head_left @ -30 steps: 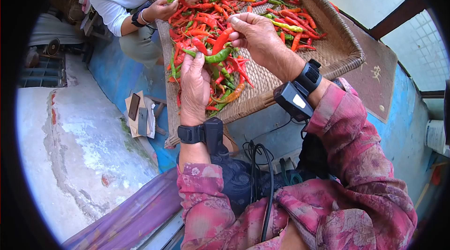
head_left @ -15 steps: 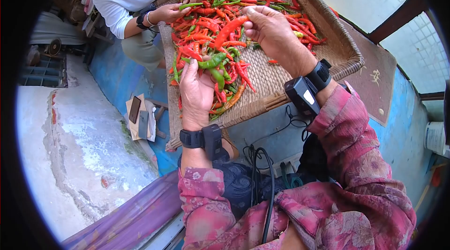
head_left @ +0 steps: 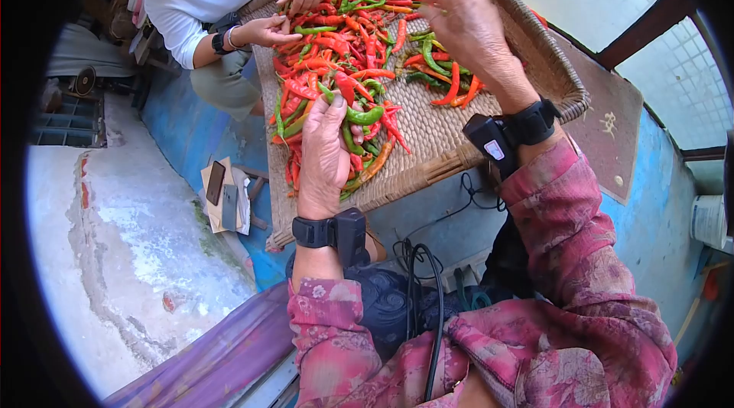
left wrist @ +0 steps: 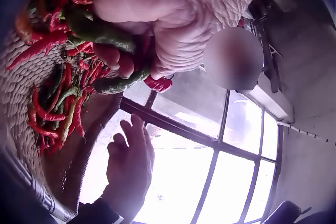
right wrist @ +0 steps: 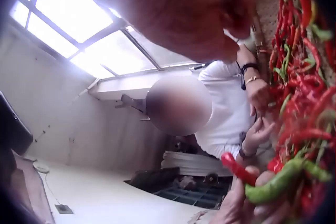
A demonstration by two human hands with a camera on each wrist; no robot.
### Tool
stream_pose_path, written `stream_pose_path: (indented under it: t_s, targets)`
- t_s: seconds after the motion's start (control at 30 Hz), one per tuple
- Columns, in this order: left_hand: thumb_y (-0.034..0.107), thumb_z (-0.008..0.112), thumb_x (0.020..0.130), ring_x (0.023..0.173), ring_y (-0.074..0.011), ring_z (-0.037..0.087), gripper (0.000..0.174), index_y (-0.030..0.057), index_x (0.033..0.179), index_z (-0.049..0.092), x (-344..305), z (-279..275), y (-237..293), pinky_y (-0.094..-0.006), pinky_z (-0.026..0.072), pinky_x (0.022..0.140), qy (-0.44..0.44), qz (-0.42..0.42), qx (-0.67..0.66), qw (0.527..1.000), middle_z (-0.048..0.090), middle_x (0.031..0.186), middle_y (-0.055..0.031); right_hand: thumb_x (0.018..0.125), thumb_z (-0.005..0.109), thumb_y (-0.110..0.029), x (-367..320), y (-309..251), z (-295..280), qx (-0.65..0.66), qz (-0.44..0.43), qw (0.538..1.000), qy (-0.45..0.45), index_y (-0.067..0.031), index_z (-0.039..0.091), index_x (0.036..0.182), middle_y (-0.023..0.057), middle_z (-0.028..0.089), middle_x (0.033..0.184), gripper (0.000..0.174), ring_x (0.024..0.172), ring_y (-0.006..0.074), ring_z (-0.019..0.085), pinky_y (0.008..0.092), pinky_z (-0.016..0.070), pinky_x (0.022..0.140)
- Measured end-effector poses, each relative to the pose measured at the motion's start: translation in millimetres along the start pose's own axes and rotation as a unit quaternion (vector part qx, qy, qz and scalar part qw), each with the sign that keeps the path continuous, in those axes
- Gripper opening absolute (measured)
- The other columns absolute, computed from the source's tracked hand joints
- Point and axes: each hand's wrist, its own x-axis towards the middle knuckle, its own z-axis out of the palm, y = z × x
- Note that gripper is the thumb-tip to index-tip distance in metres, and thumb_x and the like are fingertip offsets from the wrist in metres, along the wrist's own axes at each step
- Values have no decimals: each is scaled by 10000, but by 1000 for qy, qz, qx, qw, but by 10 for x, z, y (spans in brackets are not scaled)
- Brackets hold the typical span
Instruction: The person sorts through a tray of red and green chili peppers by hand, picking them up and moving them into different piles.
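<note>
My left hand [head_left: 325,156] holds a green chili [head_left: 365,115] and a red chili [head_left: 345,87] above the near part of a large mixed heap [head_left: 334,42]. In the right wrist view, a green chili [right wrist: 273,184] and a red chili [right wrist: 239,169] stick out of that hand. My right hand [head_left: 468,29] is raised over a smaller pile [head_left: 453,87], blurred there. The left wrist view shows the right hand [left wrist: 129,163] with loosely bent fingers and no chili. Both piles lie in a woven tray [head_left: 417,121].
Across the tray at the left, another person's hands [head_left: 271,29] are at the heap's edge. Black cables [head_left: 440,286] hang below the tray near my lap. A low stand with a phone [head_left: 215,181] is at the left, and a white bucket [head_left: 709,221] at the far right.
My right hand took a red chili from beside the left hand, carried it right and no longer holds it. The left hand stays near the heap with its chilies.
</note>
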Motion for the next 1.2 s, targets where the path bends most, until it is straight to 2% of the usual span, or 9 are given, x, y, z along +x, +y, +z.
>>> stream_pose_path:
  t_s: [0.1,0.17,0.43,0.5,0.67,0.77,0.9,0.97,1.2]
  targets:
    - [229,551,910,604,-58,502,150,99,984,541,3,15,-31,-184,390,499,-20,6,27,999,567,775,22,807,641,-214,-112,-321,41,325,55,888,-322,2,653,942,141,649,806,255,773,170,625,308,488,693]
    - [229,549,910,613,-53,504,147,103,986,548,15,37,-57,-182,387,505,-36,6,43,998,574,779,23,787,665,-249,-196,-595,26,271,27,877,-395,22,617,803,115,606,684,276,666,134,576,318,455,595]
    - [169,551,900,650,-49,487,121,98,996,527,11,34,-9,-181,368,541,-14,20,45,999,572,799,7,794,635,-198,-217,-548,125,327,56,936,-115,16,585,800,132,567,636,220,591,230,574,357,458,579]
    - [170,552,903,652,-50,482,103,101,976,528,14,-9,-23,-183,366,537,-4,23,62,998,567,790,5,764,617,-151,-140,-405,67,210,2,974,-88,0,600,775,188,602,764,152,757,325,619,411,502,680]
    - [218,553,911,666,-61,485,140,89,960,530,-7,5,19,-178,393,565,6,25,22,999,559,805,-11,762,623,-136,-139,-22,-61,-129,-30,990,-50,-21,572,893,155,549,925,182,841,322,607,434,520,666]
    - [227,542,919,664,-63,487,155,79,961,531,-1,37,13,-183,400,565,16,22,12,1000,558,802,-15,787,648,-227,-231,-120,52,62,-45,993,-92,-24,609,961,178,602,879,271,812,318,625,410,518,678]
    - [225,554,911,671,-73,483,164,68,962,549,26,59,-27,-187,392,572,20,28,-5,999,563,809,-18,792,653,-226,-374,-588,-32,235,-71,890,-383,-2,626,976,176,641,823,291,762,326,628,375,491,689]
    - [225,531,924,627,-68,470,166,62,960,533,62,21,-48,-194,393,530,26,50,-27,998,566,797,-33,792,644,-216,-463,-637,58,249,-83,905,-336,-7,612,970,179,639,819,277,761,333,623,386,482,666]
    - [152,461,937,632,-100,461,220,8,1095,514,108,-147,14,-219,378,530,49,58,-76,994,587,881,-80,795,545,-118,-262,-346,-68,-119,-134,927,-329,-85,625,867,109,620,815,112,750,271,639,377,525,627]
